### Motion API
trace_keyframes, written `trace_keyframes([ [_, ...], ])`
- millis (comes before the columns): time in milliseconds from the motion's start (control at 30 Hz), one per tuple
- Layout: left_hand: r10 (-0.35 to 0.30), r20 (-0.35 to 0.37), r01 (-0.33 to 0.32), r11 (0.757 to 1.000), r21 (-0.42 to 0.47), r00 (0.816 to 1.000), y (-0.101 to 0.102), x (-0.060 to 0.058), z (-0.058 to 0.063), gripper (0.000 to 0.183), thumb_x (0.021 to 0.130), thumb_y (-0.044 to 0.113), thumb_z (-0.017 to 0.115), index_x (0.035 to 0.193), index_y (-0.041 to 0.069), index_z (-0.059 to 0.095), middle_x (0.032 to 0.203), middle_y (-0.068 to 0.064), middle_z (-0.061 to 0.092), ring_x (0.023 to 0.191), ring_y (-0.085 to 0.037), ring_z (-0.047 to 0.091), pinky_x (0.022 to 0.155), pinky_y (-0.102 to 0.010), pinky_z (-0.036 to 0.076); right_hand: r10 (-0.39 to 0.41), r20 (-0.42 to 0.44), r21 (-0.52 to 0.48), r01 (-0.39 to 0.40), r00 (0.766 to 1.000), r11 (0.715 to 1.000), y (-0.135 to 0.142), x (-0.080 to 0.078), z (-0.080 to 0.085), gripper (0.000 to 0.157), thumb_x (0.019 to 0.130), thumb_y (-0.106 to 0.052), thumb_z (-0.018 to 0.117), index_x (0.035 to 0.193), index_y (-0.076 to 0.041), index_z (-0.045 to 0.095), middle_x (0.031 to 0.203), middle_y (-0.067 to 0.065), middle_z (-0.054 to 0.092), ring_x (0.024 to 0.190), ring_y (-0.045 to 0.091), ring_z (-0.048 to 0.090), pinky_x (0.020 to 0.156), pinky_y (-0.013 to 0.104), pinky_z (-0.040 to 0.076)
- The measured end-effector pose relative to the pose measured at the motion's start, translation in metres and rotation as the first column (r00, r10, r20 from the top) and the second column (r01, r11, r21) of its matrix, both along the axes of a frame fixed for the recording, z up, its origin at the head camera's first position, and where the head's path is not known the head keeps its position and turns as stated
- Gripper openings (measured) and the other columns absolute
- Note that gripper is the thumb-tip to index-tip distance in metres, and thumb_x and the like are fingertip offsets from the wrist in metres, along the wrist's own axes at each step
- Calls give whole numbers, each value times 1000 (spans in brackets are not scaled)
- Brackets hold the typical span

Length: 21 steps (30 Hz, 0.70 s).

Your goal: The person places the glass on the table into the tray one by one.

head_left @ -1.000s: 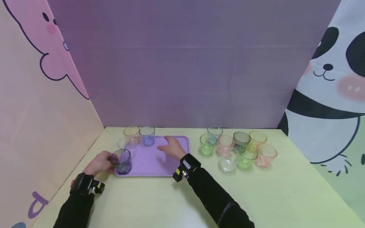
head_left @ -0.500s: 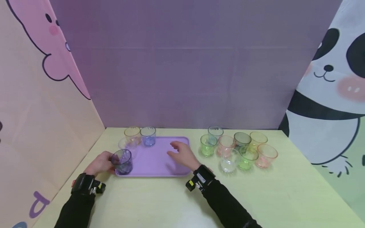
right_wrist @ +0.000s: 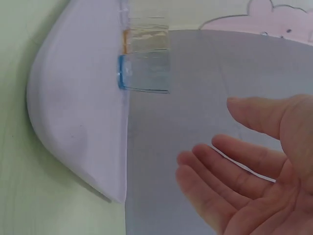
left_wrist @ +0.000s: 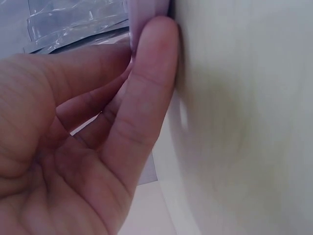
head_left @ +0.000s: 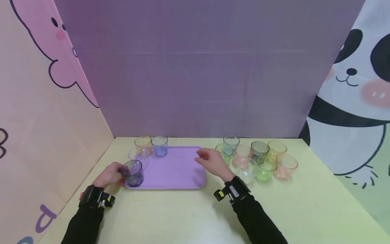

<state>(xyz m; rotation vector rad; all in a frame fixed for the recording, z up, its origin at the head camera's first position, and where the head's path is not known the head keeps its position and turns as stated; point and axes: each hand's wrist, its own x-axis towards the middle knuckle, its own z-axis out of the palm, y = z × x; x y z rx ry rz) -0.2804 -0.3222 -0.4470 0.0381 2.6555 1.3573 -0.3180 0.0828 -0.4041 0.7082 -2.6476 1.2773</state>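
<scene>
A purple tray [head_left: 175,171] lies on the table with glasses along its left side. My left hand [head_left: 108,174] grips the tray's left edge, beside a dark grey glass [head_left: 134,175] at the front left corner. In the left wrist view a finger lies against the tray rim [left_wrist: 146,12], the thumb on its other side. Behind the grey glass stand a clear glass [head_left: 137,158], a yellow-rimmed glass [head_left: 142,145] and a blue glass [head_left: 159,149]. My right hand [head_left: 214,164], fingers apart and holding nothing, hovers over the tray's right edge.
Several glasses crowd the table right of the tray, among them a green glass [head_left: 265,171], a pink glass [head_left: 284,167] and a dark glass [head_left: 259,149]. Another green glass [head_left: 224,152] is partly hidden by my right hand. A purple backdrop [head_left: 195,74] rises behind the table.
My right hand has moved right, from above the middle of the tray to its right edge, near the group of glasses. My left hand stays at the tray's left edge.
</scene>
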Motion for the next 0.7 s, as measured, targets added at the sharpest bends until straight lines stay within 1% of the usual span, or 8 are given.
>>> trace_keyframes([
  [67,1,-8,-1,1000,-11,1000,0,-1,1,27,78,-12,57,103,-18,61,91,-21,68,70,-21,67,63,-37,62,14,16,0,-14,1000,1000,6,1,4,32,90,-18,68,116,1,68,115,19,70,102,29,69,90,39,58],
  [167,-2,-8,2,1000,-10,1000,1,-1,-1,28,78,-13,56,104,-19,61,91,-20,68,70,-22,67,62,-37,62,25,46,32,-26,999,999,14,2,6,34,91,-21,68,119,-1,67,117,19,69,105,28,68,92,38,58],
  [300,-10,-4,10,1000,7,1000,1,-1,-4,30,76,-14,56,105,-19,61,92,-20,68,71,-21,67,63,-37,62,55,81,63,-60,995,996,24,0,8,36,91,-24,67,121,-2,66,117,16,70,106,26,68,92,36,58],
  [367,-12,-6,12,1000,1,1000,1,-2,-3,29,77,-13,56,105,-18,61,92,-21,68,72,-21,68,64,-37,62,81,95,71,-88,992,994,30,-2,10,37,92,-25,66,122,-2,66,118,16,70,107,26,67,91,36,58],
  [467,-10,-12,10,1000,-11,1000,0,-2,-1,25,80,-11,57,103,-18,61,92,-21,68,72,-22,68,64,-37,62,93,128,65,-102,987,993,40,-4,16,39,93,-26,66,125,-4,65,119,14,69,109,26,66,91,36,57],
  [600,-2,-17,1,1000,-22,1000,1,-2,-1,21,81,-10,57,101,-16,62,89,-19,68,71,-22,68,63,-37,62,77,165,36,-84,983,996,59,-4,25,39,92,-25,66,126,-5,63,120,13,68,111,27,65,92,37,57],
  [700,0,-14,0,1000,-20,1000,1,-2,-1,22,80,-11,58,101,-16,62,89,-19,68,70,-22,68,63,-36,62,72,181,26,-78,981,997,73,-2,33,40,91,-21,67,127,-2,62,121,17,67,113,30,64,94,39,56],
])
